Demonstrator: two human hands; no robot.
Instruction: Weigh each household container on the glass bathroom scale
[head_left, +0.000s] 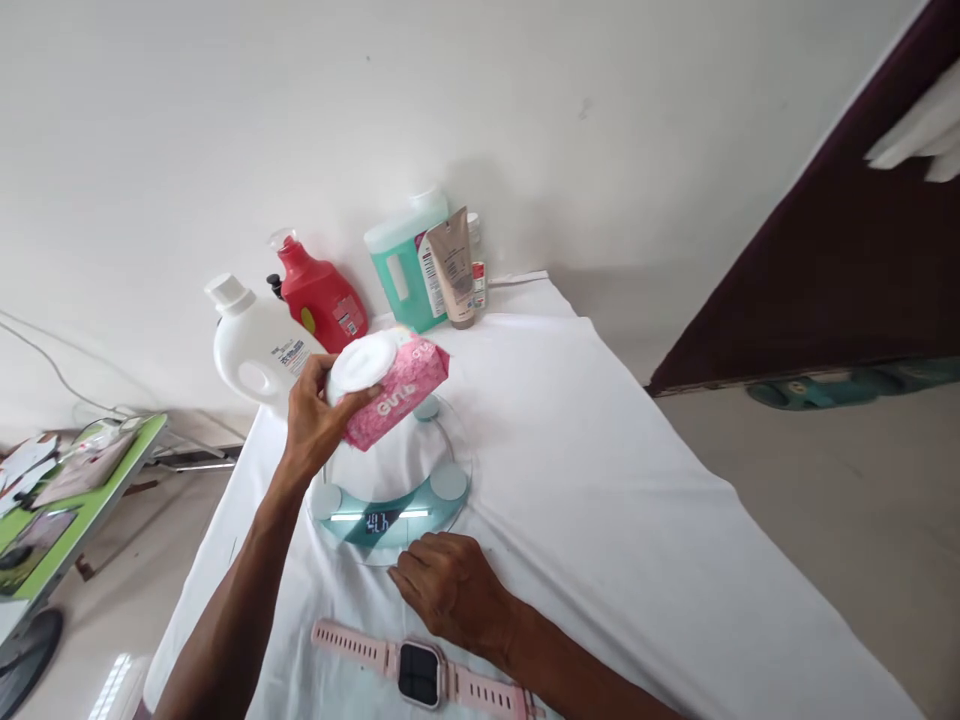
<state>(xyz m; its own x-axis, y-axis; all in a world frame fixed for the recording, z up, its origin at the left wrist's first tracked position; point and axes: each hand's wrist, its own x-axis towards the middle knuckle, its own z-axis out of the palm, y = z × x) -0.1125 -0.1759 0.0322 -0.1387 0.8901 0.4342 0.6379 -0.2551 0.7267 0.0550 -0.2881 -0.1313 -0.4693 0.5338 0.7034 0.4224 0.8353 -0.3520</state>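
My left hand (315, 420) grips a pink wet-wipes pack (397, 395) with a white round lid, holding it tilted just above a round glass scale (390, 490). The scale's display (379, 521) is lit. My right hand (450, 590) rests knuckles-up on the white cloth at the scale's near edge, fingers curled loosely, nothing visible in it. A pink smartwatch (420, 672) lies flat on the cloth just in front of that hand.
On the white-covered table (637, 520), against the wall, stand a white jug (255, 345), a red bottle (322, 295), a green jug (405, 262) and a brown tube (454, 268). A green side table (75, 490) is at left, sandals (795, 392) on the floor at right.
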